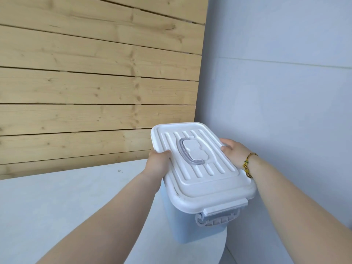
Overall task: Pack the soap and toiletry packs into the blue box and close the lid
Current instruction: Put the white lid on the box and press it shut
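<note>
Left hand point(159, 161), right hand point(233, 150) around lid point(202, 181)

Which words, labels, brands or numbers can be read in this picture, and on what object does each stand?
None: the white lid, the blue box, the grey latch and the wooden wall show no readable writing.

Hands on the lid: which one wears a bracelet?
The right hand, at the right edge of the white lid: a yellow braided bracelet circles its wrist, while the left hand has none.
</note>
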The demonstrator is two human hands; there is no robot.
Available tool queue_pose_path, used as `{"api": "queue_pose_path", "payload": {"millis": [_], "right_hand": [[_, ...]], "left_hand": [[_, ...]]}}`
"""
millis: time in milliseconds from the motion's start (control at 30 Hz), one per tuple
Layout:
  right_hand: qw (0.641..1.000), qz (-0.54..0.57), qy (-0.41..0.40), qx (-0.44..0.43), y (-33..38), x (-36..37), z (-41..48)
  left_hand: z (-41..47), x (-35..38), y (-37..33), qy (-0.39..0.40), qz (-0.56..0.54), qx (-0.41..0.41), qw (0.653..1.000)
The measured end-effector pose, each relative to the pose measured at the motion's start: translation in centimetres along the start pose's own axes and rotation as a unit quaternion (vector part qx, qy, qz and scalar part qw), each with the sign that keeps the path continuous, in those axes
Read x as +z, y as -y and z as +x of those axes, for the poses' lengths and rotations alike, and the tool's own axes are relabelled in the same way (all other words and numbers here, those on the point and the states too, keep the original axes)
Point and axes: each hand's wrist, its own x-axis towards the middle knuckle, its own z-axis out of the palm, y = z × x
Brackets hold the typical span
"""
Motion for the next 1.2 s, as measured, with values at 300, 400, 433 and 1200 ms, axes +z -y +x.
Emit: {"api": "queue_pose_path", "payload": {"millis": [300, 400, 433, 1200], "right_hand": [[0.998, -0.043, -0.016, 0.042, 0.0, 0.3, 0.6], [0.999, -0.035, -0.019, 0.027, 0.5, 0.2, 1.1], [0.999, -0.035, -0.022, 0.027, 0.6, 0.2, 1.3], [0.993, -0.110, -0.030, 0.000, 5.9, 2.4, -1.4]], "left_hand": [[2.4, 0.2, -1.7, -0.050, 0.104, -0.011, 0.993], [3.6, 0.0, -2.2, -0.047, 0.092, -0.007, 0.995], [3.7, -0.1, -2.3, -0.038, 0.080, -0.009, 0.996], [-1.3, -5.2, -2.2, -0.106, 0.040, -0.016, 0.993]]}}
